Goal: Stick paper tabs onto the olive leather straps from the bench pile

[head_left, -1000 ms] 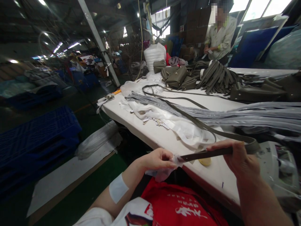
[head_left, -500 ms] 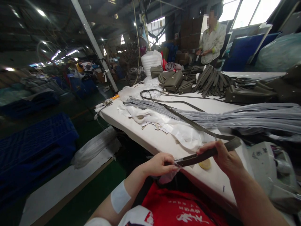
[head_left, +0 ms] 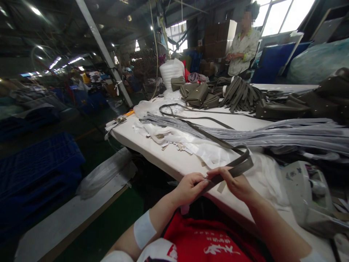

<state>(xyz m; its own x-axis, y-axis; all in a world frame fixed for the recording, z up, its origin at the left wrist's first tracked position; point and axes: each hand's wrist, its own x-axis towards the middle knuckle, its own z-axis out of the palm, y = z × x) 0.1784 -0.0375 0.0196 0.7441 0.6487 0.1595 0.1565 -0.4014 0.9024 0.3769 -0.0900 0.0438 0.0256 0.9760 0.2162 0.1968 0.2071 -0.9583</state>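
Observation:
A long olive strap (head_left: 240,168) runs between my hands near the table's front edge. Its far length loops back over the table toward the dark bags. My left hand (head_left: 192,187) is closed on the strap's near end, thumb and fingers pinched together. Close beside it, my right hand (head_left: 234,182) grips the same strap, fingers stretched along it and thumb underneath. A bit of clear plastic film hangs below my left hand. Behind the strap lies a bundle of plastic-wrapped grey straps (head_left: 261,135), with white wrapping sheets (head_left: 215,154) in front of it.
A grey tape-dispenser-like machine (head_left: 302,196) stands on the right of the white table (head_left: 152,154). Olive bags (head_left: 197,94) and a strap bundle (head_left: 240,95) lie at the back. A co-worker (head_left: 242,51) stands beyond. Blue pallets (head_left: 40,167) are at left.
My right hand has slid left along the strap, close to my left hand. The strap's bend has moved left with it. The view has shifted slightly.

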